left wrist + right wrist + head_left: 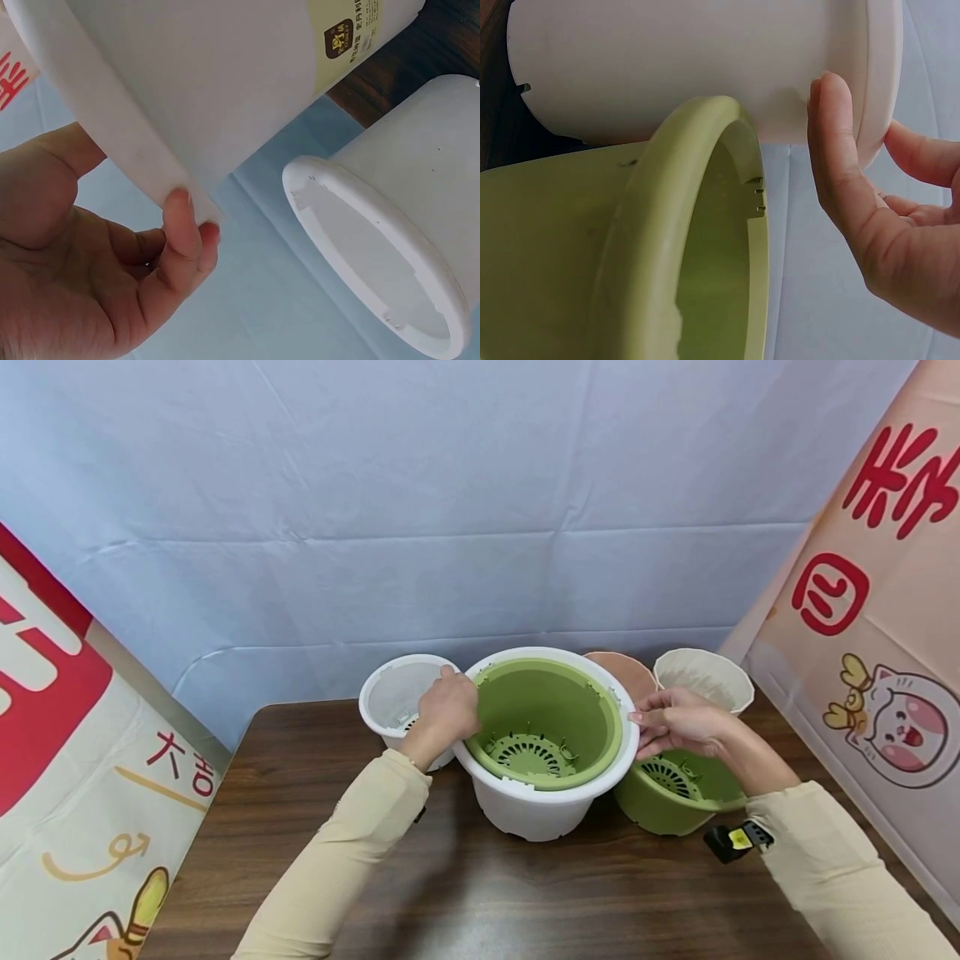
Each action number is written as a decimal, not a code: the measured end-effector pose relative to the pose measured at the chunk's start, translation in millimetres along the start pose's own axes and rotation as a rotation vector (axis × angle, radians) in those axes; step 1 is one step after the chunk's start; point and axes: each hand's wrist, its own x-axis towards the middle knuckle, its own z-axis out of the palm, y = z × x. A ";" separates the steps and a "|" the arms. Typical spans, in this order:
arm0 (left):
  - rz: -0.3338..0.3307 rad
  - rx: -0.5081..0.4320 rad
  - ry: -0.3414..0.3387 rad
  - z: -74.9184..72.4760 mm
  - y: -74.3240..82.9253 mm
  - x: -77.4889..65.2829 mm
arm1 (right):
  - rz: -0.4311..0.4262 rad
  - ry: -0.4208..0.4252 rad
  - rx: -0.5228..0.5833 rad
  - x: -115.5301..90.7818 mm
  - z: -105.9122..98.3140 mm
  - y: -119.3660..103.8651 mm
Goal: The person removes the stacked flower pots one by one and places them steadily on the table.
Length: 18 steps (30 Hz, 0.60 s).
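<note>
A large white plant pot (525, 814) stands on the table, with a green pot (543, 702) nested inside it. The green one has a slotted bottom. On the left side, my left hand (448, 703) grips the white rim; the left wrist view shows the fingertips (180, 217) curled over that rim. Opposite, my right hand (686, 722) pinches the same rim between thumb and fingers, as the right wrist view shows, with the fingers (832, 135) under the lip. A yellowish label (349, 45) is on the pot's side.
A smaller white pot (386, 693) stands left of the large one. Another green pot (660, 810) sits under my right hand. Behind are an orange-brown pot (618, 667) and a cream fluted pot (705, 672). A pale cloth (420, 527) hangs behind the wooden table (315, 777).
</note>
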 end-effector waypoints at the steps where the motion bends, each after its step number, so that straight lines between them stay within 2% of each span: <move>1: 0.000 0.002 0.000 0.0 0.3 0.2 | 0.001 -0.001 0.000 0.1 -0.1 0.2; 18: 0.033 0.028 0.005 -0.9 -0.1 1.6 | -0.002 -0.003 -0.001 1.1 -1.5 1.5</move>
